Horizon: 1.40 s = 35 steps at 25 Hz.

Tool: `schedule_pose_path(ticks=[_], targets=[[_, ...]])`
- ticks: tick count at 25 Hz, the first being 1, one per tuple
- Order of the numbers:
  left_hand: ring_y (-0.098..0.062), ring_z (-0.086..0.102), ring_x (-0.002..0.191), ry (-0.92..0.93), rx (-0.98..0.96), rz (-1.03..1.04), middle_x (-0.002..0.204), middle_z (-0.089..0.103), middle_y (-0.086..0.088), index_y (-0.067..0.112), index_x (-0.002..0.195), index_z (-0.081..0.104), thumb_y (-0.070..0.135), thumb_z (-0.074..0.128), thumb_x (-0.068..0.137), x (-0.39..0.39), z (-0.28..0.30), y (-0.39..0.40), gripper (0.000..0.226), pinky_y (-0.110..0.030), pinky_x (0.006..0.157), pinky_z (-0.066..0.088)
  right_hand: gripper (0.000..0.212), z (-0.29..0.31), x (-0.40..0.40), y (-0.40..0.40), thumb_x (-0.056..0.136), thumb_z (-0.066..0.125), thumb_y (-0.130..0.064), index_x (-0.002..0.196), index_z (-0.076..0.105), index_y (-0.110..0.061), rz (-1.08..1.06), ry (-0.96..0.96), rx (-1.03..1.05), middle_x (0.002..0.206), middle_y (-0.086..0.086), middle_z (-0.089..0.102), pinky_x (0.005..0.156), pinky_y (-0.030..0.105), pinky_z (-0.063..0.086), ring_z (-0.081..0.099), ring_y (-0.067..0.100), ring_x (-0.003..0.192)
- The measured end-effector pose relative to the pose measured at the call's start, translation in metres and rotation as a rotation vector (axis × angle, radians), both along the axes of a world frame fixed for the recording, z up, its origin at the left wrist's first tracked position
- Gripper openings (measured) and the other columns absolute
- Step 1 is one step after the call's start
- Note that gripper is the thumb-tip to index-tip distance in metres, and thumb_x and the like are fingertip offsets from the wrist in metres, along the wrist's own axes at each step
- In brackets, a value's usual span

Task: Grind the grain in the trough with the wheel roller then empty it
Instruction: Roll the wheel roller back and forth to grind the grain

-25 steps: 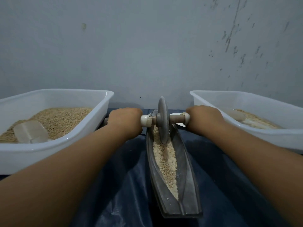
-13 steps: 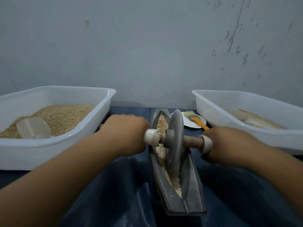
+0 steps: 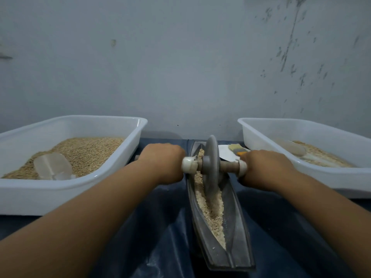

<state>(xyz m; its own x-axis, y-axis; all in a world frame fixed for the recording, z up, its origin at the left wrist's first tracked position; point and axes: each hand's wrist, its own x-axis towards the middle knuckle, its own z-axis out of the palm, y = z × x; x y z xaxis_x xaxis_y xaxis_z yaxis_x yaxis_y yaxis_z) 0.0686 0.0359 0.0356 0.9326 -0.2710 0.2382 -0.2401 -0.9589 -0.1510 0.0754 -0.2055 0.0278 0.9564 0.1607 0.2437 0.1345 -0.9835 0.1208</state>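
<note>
A long dark boat-shaped trough [image 3: 236, 227] lies in the middle, running away from me, with pale crushed grain [image 3: 210, 209] along its groove. The grey wheel roller [image 3: 210, 165] stands upright in the groove toward the far half. Its wooden axle sticks out on both sides. My left hand [image 3: 162, 163] grips the left handle and my right hand [image 3: 265, 167] grips the right handle.
A white tub [image 3: 100, 177] at the left holds whole grain and a clear scoop [image 3: 53, 166]. A second white tub [image 3: 261, 133] at the right holds grain and another scoop. A brush [image 3: 237, 148] lies on a white dish behind the roller. Dark blue cloth [image 3: 160, 227] covers the table.
The roller came toward me along the trough, then rolled back away to the far half. Both hands kept their grip on the handles throughout.
</note>
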Motion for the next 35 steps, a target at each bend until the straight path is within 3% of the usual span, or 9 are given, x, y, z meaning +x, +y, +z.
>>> schedule_pose_path(ticks=[4,9,12,15,21,25,31,35], targets=[[-0.004,0.037,0.053,-0.166,0.035,-0.037,0.061,0.041,0.01,0.031,0.064,0.032,0.03,0.062,0.076,-0.038,-0.013,0.007,0.033,-0.026,0.055,0.039,0.02,0.001,-0.049,-0.014,0.069,0.064,-0.052,0.072,0.056,-0.034,-0.002,0.113,-0.002,0.069,-0.013,0.061,0.049,0.022,0.038,0.056,0.001,0.062],[-0.009,0.038,0.057,-0.282,-0.012,0.002,0.062,0.037,0.01,0.032,0.076,0.036,0.032,0.059,0.082,-0.017,-0.022,0.004,0.024,-0.025,0.048,0.02,0.009,-0.002,-0.026,-0.002,0.077,0.057,-0.041,0.075,0.056,-0.033,-0.049,0.011,0.004,0.071,-0.012,0.057,0.05,0.024,0.036,0.053,0.005,0.063],[-0.015,0.043,0.064,-0.312,-0.04,0.03,0.067,0.041,0.01,0.03,0.08,0.038,0.03,0.059,0.083,0.017,-0.02,0.001,0.021,-0.028,0.054,0.025,0.006,-0.001,0.015,0.008,0.08,0.055,-0.034,0.084,0.058,-0.033,-0.061,-0.037,0.046,0.074,-0.012,0.055,0.056,0.028,0.039,0.055,0.014,0.069],[-0.018,0.046,0.067,-0.232,-0.099,0.072,0.069,0.044,0.009,0.029,0.08,0.042,0.025,0.057,0.083,0.035,-0.016,0.001,0.016,-0.031,0.06,0.034,0.011,0.006,0.034,0.011,0.078,0.059,-0.034,0.072,0.051,-0.029,-0.048,-0.064,0.058,0.07,-0.01,0.056,0.055,0.027,0.039,0.055,0.013,0.065],[-0.012,0.054,0.068,-0.123,-0.075,-0.036,0.07,0.05,0.009,0.031,0.082,0.046,0.032,0.06,0.082,-0.015,-0.019,0.009,0.014,-0.032,0.066,0.049,0.012,0.006,-0.02,-0.001,0.074,0.062,-0.04,0.073,0.055,-0.029,0.043,0.057,-0.039,0.07,-0.01,0.059,0.05,0.025,0.04,0.058,0.008,0.065],[-0.003,0.043,0.055,-0.125,-0.012,-0.019,0.063,0.047,0.01,0.032,0.067,0.036,0.036,0.059,0.077,-0.044,-0.018,0.014,0.026,-0.024,0.05,0.033,0.017,0.013,-0.052,-0.013,0.068,0.064,-0.048,0.064,0.055,-0.033,0.042,0.114,-0.023,0.062,-0.013,0.06,0.046,0.019,0.035,0.055,0.0,0.057],[-0.009,0.042,0.056,-0.202,-0.059,0.065,0.065,0.046,0.009,0.032,0.072,0.037,0.035,0.059,0.082,0.009,-0.021,0.006,0.024,-0.029,0.058,0.036,0.01,0.002,0.014,0.008,0.081,0.053,-0.039,0.081,0.057,-0.03,-0.017,-0.104,-0.013,0.073,-0.009,0.057,0.057,0.028,0.039,0.057,0.018,0.069],[-0.013,0.041,0.057,-0.159,-0.11,0.106,0.066,0.045,0.008,0.029,0.071,0.04,0.029,0.058,0.08,0.036,-0.015,0.006,0.02,-0.031,0.059,0.036,0.021,0.004,0.038,0.013,0.082,0.056,-0.042,0.069,0.049,-0.027,-0.029,-0.171,-0.003,0.064,-0.009,0.052,0.048,0.024,0.028,0.047,0.012,0.056]])
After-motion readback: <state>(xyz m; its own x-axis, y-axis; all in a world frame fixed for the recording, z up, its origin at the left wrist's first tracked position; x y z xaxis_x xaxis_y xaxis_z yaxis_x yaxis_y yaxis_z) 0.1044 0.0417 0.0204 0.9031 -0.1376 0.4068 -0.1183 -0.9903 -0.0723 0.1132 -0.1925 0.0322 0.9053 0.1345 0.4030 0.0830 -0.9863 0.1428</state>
